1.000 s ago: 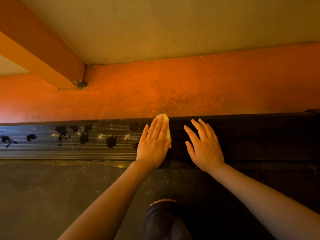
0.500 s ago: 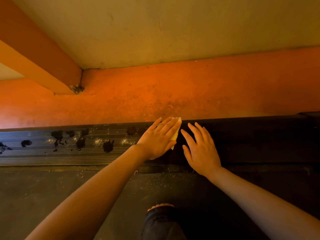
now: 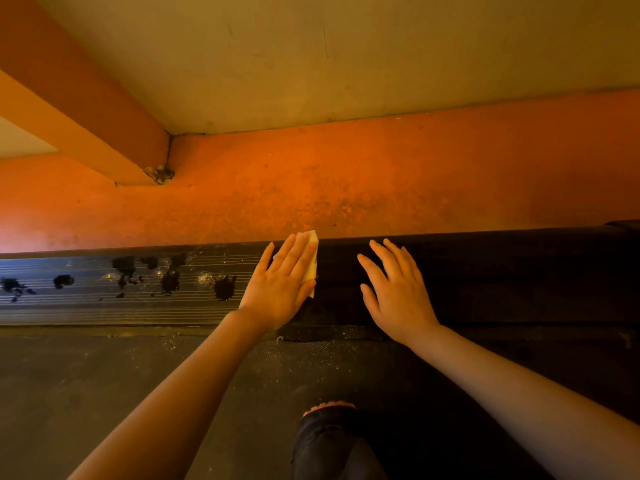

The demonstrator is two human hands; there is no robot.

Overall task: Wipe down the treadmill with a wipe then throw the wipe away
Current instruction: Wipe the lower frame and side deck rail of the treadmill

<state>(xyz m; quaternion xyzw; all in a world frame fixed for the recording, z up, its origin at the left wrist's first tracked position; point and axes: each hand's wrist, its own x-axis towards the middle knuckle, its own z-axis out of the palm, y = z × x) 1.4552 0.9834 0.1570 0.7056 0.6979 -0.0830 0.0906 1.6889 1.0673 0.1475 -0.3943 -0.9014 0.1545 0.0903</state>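
Since half a second ago, the left hand [image 3: 282, 292] has swung back so its fingers [image 3: 294, 254] point away from me rather than slanting toward the right hand [image 3: 398, 296], and the gap between the two hands has widened. I note the left hand lies flat with its fingers straight and close together, pressing the wipe [image 3: 311, 261] onto the treadmill side rail [image 3: 138, 306]; only the wipe's pale far corner and right edge show past the hand. The right hand rests palm down on the darker stretch of the same rail, fingers straight and slightly spread, holding nothing. Dark blotches [image 3: 169, 280] and pale specks mark the ribbed rail to the left of the wipe. The treadmill belt [image 3: 104, 393] runs beneath both forearms. Beyond the rail I see an orange floor [image 3: 381, 178]. A knee in dark cloth [image 3: 329, 441] shows at the bottom edge.
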